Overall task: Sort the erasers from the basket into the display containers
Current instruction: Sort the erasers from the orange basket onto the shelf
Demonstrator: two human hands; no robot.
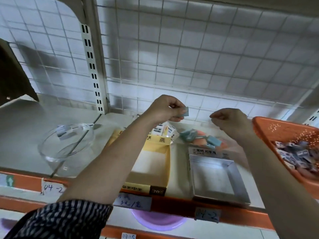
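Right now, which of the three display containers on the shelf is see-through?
The glass bowl, leftmost; the yellow box and the silver box to its right are opaque.

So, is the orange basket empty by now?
Not empty: a pile of small wrapped erasers lies in the orange basket, at the view's right edge.

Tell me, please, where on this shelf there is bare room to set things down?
Bare shelf lies left of the glass bowl, and a narrow strip runs between the yellow box and the grey tray; both floors are bare too. Behind them loose erasers crowd the back, and the orange basket holds many more.
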